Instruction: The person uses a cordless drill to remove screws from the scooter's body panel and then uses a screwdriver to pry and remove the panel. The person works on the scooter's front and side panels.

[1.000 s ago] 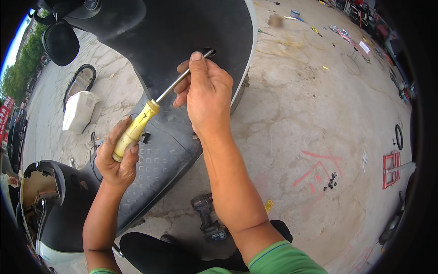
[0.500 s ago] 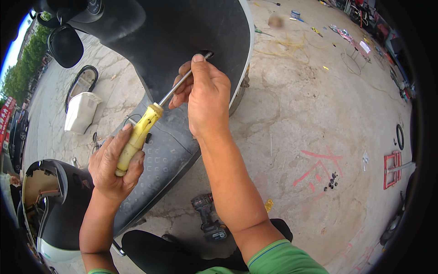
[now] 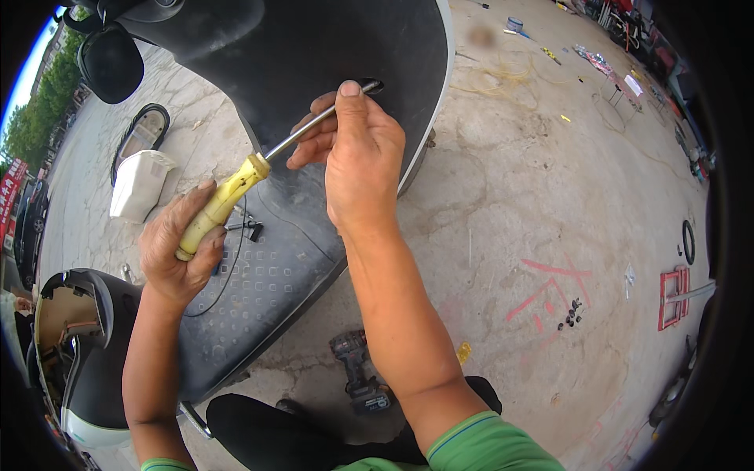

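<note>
A long screwdriver with a yellow handle (image 3: 224, 206) angles up to a dark hole (image 3: 375, 85) in the black front panel (image 3: 330, 39) of a scooter, where its tip goes in. My left hand (image 3: 173, 247) is closed round the handle. My right hand (image 3: 364, 169) grips the metal shaft (image 3: 302, 131) just below the hole, thumb on top and fingers curled beneath. Below the panel lies the textured footboard (image 3: 259, 286), with a thin dark cable and a small black part (image 3: 255, 232) on it.
A cordless drill (image 3: 361, 377) lies by my legs. A white bin (image 3: 141, 184) stands at the left, near the opened scooter body (image 3: 90, 345). Small black parts (image 3: 572, 315), a red frame (image 3: 673, 297) and scattered tools lie on the concrete floor to the right. A car is parked far left.
My left hand and the screwdriver handle have shifted left and upward, so the shaft lies flatter. My right hand has stayed on the shaft, its thumb slightly higher in view.
</note>
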Tool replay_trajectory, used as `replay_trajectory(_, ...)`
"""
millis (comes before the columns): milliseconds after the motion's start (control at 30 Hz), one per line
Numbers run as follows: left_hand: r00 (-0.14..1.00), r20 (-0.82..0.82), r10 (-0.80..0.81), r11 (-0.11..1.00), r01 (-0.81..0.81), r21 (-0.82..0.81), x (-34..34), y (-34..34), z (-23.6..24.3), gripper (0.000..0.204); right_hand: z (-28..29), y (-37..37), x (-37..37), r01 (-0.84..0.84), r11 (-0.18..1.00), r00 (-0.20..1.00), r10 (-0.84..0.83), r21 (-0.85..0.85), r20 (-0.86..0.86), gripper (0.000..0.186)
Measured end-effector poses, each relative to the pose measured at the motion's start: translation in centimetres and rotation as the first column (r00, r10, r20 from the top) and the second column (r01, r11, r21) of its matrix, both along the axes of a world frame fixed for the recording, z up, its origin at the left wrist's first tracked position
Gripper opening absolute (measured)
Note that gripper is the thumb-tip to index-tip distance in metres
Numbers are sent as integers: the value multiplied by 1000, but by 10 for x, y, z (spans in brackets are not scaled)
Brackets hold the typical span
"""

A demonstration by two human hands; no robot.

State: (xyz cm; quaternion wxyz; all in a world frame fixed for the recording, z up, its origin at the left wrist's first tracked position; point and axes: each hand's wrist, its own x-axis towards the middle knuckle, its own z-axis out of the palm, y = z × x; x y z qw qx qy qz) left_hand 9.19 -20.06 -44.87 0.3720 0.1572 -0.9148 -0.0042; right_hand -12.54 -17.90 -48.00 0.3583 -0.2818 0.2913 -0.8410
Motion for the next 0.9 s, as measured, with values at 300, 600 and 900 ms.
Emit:
replay_trajectory(300,968,-232,95,983,-55,172,-23,44,-60,39,1,10,-10,-22,994,1000,23,104,-4,41)
replay_trajectory(600,981,-149,127,988,-111,110,-38,74,-13,39,7,18,-18,-129,988,989,121,86,91,40)
replay_trajectory(900,977,-152,149,911,-76,405,-12,28,37,34,16,4,-7,-125,991,985,118,49,128,43)
